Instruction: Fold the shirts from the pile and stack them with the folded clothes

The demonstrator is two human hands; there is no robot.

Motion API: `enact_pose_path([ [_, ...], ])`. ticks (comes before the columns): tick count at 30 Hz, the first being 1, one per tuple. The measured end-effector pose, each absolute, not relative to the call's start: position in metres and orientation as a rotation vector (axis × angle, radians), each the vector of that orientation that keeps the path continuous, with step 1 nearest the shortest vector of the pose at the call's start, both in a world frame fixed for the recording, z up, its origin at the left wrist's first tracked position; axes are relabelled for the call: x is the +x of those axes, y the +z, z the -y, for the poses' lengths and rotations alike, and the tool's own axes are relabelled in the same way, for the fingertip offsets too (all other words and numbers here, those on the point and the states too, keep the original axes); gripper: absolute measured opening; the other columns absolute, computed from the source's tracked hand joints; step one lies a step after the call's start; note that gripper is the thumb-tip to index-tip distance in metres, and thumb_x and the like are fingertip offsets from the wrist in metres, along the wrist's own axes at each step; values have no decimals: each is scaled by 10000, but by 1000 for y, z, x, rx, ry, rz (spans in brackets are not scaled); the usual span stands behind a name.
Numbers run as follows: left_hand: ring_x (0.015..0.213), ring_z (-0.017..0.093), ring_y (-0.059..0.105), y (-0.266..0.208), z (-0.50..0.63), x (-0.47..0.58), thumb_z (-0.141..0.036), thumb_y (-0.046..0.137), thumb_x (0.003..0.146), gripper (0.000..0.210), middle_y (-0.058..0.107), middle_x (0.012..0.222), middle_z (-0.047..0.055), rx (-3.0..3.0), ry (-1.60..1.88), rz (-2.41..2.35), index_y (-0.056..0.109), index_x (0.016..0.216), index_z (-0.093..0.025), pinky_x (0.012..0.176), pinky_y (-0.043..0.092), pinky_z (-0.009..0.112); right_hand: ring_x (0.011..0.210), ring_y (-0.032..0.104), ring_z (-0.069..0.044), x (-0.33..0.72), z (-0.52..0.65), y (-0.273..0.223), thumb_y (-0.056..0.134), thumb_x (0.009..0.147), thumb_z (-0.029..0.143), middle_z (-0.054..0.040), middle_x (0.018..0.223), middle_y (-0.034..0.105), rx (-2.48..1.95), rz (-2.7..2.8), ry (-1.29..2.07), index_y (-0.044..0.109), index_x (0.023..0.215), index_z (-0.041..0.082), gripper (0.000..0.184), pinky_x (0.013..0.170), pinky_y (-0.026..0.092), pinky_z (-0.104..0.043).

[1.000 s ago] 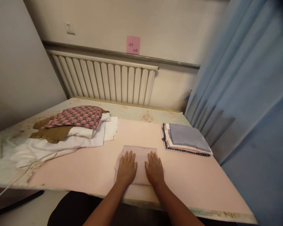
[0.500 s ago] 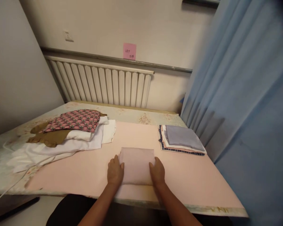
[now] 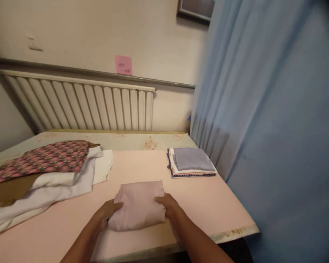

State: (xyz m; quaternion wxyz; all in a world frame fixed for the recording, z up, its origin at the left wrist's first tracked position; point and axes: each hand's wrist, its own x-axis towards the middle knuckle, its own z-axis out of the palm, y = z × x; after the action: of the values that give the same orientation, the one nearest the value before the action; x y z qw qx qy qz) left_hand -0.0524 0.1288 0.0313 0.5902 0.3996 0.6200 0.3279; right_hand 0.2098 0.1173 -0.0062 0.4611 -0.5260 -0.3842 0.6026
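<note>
A folded pale mauve cloth (image 3: 139, 206) is held by its two sides, seemingly raised a little off the pink table mat (image 3: 205, 208). My left hand (image 3: 109, 212) grips its left edge, thumb on top and the fingers hidden beneath. On the opposite edge my right hand (image 3: 167, 204) is closed the same way, its thumb lying over the fabric. Beyond my right hand sits a neat stack of folded cloths (image 3: 193, 160), grey-blue on top, with white and dark checked edges below.
At left lies a loose heap with a pink patterned cloth (image 3: 52, 157), a brown cloth (image 3: 13, 190) and white cloth (image 3: 65, 190). A blue curtain (image 3: 276, 128) hangs along the right side. A radiator (image 3: 98, 106) and a pink note (image 3: 123, 65) are at the back wall.
My view has turned to the right. Both hands, resting at the sides of the mauve cloth before, now grip it and appear to have lifted it; its outline is tilted and less square.
</note>
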Motion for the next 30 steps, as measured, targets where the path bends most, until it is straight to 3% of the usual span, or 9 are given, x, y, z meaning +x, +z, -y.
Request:
enact_pose_path([
  [7, 843, 254, 695, 75, -152, -21, -429, 750, 650, 606, 728, 972, 85, 1032, 737, -1124, 579, 1175, -178, 725, 546, 345, 590, 610, -160, 253, -139, 41, 802, 434, 335, -31, 725, 696, -1113, 895, 1521, 642, 846, 146, 481, 587, 469, -278],
  [10, 881, 252, 685, 102, -173, 19, -409, 731, 678, 646, 713, 1046, 108, 1095, 817, -1059, 539, 1243, -159, 751, 537, 342, 612, 625, -168, 304, -159, 76, 817, 442, 328, -32, 746, 702, -1081, 922, 1479, 645, 852, 145, 481, 604, 477, -281],
  [14, 905, 227, 673, 128, -214, 92, -342, 681, 701, 603, 692, 1108, 124, 1225, 905, -977, 537, 1244, -121, 801, 519, 327, 701, 664, -205, 382, -192, 116, 819, 481, 313, -37, 769, 709, -1100, 939, 1359, 640, 890, 148, 475, 668, 510, -321],
  [19, 812, 206, 672, 137, -266, 183, -297, 646, 697, 567, 707, 1032, 123, 1242, 899, -933, 548, 1222, -107, 727, 519, 324, 709, 669, -204, 467, -230, 138, 776, 571, 257, -44, 753, 712, -1169, 921, 1210, 635, 880, 149, 357, 670, 519, -328],
  [30, 741, 173, 671, 114, -333, 275, -164, 659, 664, 467, 729, 910, 80, 1120, 906, -856, 603, 1126, -125, 662, 509, 255, 687, 677, -217, 557, -279, 113, 744, 522, 217, -66, 816, 730, -1240, 891, 1120, 635, 902, 155, 400, 677, 539, -345],
])
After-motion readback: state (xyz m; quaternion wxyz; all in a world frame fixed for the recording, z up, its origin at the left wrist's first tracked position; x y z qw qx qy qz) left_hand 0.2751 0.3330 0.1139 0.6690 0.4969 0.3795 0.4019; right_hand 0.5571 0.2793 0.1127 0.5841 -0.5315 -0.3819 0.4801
